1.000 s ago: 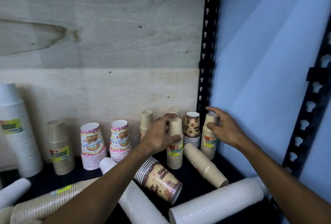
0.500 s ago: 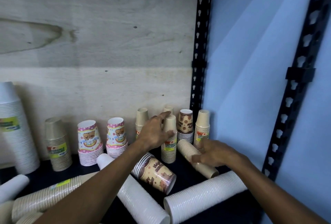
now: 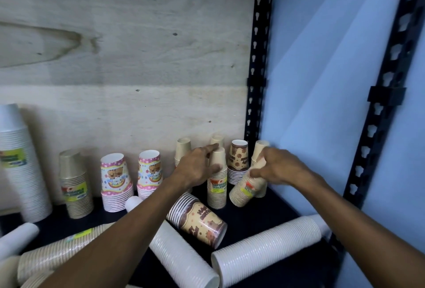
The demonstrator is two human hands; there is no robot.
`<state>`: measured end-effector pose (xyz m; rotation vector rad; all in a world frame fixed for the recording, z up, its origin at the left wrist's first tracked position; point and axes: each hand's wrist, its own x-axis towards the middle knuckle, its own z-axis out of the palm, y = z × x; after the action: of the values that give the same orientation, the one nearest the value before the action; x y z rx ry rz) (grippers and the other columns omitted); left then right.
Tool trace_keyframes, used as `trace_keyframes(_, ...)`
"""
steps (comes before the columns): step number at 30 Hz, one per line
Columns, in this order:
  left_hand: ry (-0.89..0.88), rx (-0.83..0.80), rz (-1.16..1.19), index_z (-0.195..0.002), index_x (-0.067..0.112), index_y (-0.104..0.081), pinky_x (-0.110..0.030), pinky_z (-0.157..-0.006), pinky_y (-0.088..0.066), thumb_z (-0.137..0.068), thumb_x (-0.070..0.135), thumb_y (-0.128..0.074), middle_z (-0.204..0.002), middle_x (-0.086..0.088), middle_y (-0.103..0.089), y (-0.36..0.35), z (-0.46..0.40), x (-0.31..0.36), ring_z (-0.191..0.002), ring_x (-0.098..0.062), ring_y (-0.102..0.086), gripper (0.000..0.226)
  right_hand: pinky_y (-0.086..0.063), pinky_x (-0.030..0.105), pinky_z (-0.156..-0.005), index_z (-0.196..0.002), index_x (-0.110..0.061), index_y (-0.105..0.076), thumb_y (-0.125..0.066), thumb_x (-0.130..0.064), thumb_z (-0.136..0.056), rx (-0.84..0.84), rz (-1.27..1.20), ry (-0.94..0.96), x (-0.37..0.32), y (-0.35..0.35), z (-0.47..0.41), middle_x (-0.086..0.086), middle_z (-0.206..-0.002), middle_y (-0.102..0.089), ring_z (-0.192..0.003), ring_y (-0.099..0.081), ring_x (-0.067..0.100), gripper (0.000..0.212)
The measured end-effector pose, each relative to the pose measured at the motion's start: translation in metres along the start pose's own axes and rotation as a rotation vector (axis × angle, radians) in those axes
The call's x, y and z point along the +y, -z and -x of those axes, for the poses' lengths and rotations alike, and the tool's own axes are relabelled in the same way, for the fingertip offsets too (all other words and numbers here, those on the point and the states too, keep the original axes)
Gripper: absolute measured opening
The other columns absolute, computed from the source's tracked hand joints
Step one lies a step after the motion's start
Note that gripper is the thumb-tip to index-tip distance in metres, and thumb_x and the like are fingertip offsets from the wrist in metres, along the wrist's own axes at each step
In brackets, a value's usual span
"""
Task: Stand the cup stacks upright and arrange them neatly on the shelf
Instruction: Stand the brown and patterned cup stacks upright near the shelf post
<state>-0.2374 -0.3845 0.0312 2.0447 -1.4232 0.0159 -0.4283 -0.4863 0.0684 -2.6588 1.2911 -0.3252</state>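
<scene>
Right hand [image 3: 279, 168] grips a tan cup stack [image 3: 247, 185] near its top, fingers curled round it; the stack is tilted, its top leaning right, its base on or just above the dark shelf [image 3: 259, 223] at the far right. Left hand [image 3: 197, 169] rests against an upright tan stack with a label [image 3: 216, 184] just left of the tilted one, thumb against its side and index finger extended over its top; a firm grasp cannot be confirmed. Behind these, along the plywood back panel [image 3: 128, 53], stand a brown printed stack [image 3: 239, 163] and further tan stacks. To the left stand two pink-trimmed printed stacks [image 3: 116, 182], a tan labelled stack [image 3: 74, 184] and a tall white stack [image 3: 18, 163]. Lying on their sides near the front: a brown printed stack [image 3: 197, 224], a long white stack [image 3: 266, 251] at the right, another white stack [image 3: 181, 257] under the left forearm, and a tan ribbed stack [image 3: 57, 253] at the left.
</scene>
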Motion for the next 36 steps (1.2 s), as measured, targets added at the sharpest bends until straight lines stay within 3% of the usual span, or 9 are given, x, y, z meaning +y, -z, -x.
trace_keyframes(2, -0.002, -0.001, -0.026, -0.147, 0.031, -0.038, -0.038, -0.100, -0.047, -0.088, 0.040, -0.067, -0.141, -0.002, -0.055, -0.001, 0.000, 0.000, -0.113, -0.022, -0.062, 0.066, -0.041, 0.031, -0.066, -0.102, -0.019, -0.053, -0.074, -0.051, -0.078, 0.069, -0.024, 0.036, -0.007, 0.007, -0.006, 0.005, -0.108, -0.063, -0.090, -0.057, 0.024, 0.046)
trace_keyframes(4, -0.006, 0.001, -0.051, -0.147, 0.032, -0.038, -0.038, -0.101, -0.047, -0.088, 0.041, -0.066, -0.141, -0.002, -0.055, -0.001, 0.000, -0.001, -0.115, -0.022, -0.061, 0.066, -0.040, 0.031, -0.062, -0.105, -0.019, -0.052, -0.076, -0.049, -0.078, 0.081, -0.059, 0.053, -0.013, 0.010, -0.012, 0.004, -0.106, -0.062, -0.089, -0.057, 0.024, 0.047)
trace_keyframes(9, -0.018, 0.003, -0.060, -0.147, 0.032, -0.039, -0.034, -0.100, -0.046, -0.088, 0.041, -0.066, -0.138, -0.001, -0.058, 0.001, 0.001, -0.003, -0.113, -0.021, -0.061, 0.066, -0.051, 0.037, -0.079, -0.119, -0.017, -0.051, -0.080, -0.053, -0.071, 0.111, -0.053, 0.063, -0.024, 0.004, -0.025, 0.006, -0.116, -0.060, -0.101, -0.060, 0.028, 0.067)
trace_keyframes(18, -0.032, 0.002, -0.047, -0.142, 0.035, -0.044, -0.035, -0.096, -0.050, -0.084, 0.044, -0.069, -0.127, 0.003, -0.065, 0.010, -0.002, -0.013, -0.101, -0.016, -0.066, 0.064, -0.052, 0.039, -0.087, -0.125, -0.021, -0.055, -0.083, -0.044, -0.072, 0.098, -0.083, 0.137, -0.017, -0.004, -0.033, 0.004, -0.120, -0.063, -0.105, -0.060, 0.024, 0.065)
trace_keyframes(24, -0.071, 0.023, -0.029, -0.144, 0.036, -0.041, -0.036, -0.094, -0.051, -0.084, 0.047, -0.068, -0.133, 0.005, -0.060, 0.003, 0.001, -0.012, -0.101, -0.015, -0.064, 0.067, -0.051, 0.037, -0.085, -0.122, -0.024, -0.058, -0.084, -0.049, -0.067, 0.127, -0.155, 0.173, -0.014, -0.009, -0.035, -0.001, -0.117, -0.066, -0.105, -0.059, 0.019, 0.065)
trace_keyframes(32, -0.059, 0.044, -0.025, -0.138, 0.040, -0.040, -0.041, -0.087, -0.055, -0.082, 0.050, -0.069, -0.124, 0.006, -0.066, 0.003, 0.004, -0.014, -0.095, -0.014, -0.067, 0.064, -0.050, 0.034, -0.085, -0.125, -0.023, -0.058, -0.084, -0.048, -0.068, 0.106, -0.175, 0.182, -0.013, -0.010, -0.034, -0.001, -0.122, -0.065, -0.108, -0.060, 0.020, 0.068)
trace_keyframes(36, -0.067, 0.013, -0.045, -0.145, 0.038, -0.035, -0.042, -0.091, -0.054, -0.082, 0.048, -0.070, -0.129, 0.007, -0.063, 0.006, 0.007, -0.012, -0.101, -0.014, -0.066, 0.073, -0.046, 0.030, -0.079, -0.126, -0.024, -0.056, -0.084, -0.048, -0.069, 0.085, -0.180, 0.168, -0.011, -0.008, -0.031, 0.000, -0.120, -0.065, -0.099, -0.058, 0.017, 0.068)
